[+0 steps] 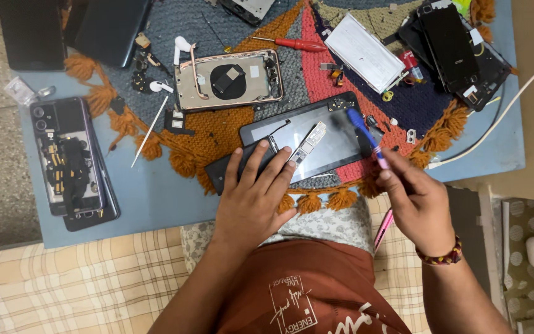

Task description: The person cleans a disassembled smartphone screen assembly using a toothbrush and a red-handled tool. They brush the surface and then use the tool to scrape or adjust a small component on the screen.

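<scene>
Head-worn view, steeply down, close overhead

Left hand [251,195]: palm down, fingers spread and extended forward, pressing flat. Right hand [416,201]: fingers curled in a pen-style pinch grip, wrist angled inward.

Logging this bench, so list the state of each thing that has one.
Left hand: flat, pressing the black phone.
Right hand: gripping the blue-tipped pen tool.
Rose-gold phone frame: back off, insides exposed.
Purple phone: opened, parts showing.
Red screwdriver: lying unused.
</scene>
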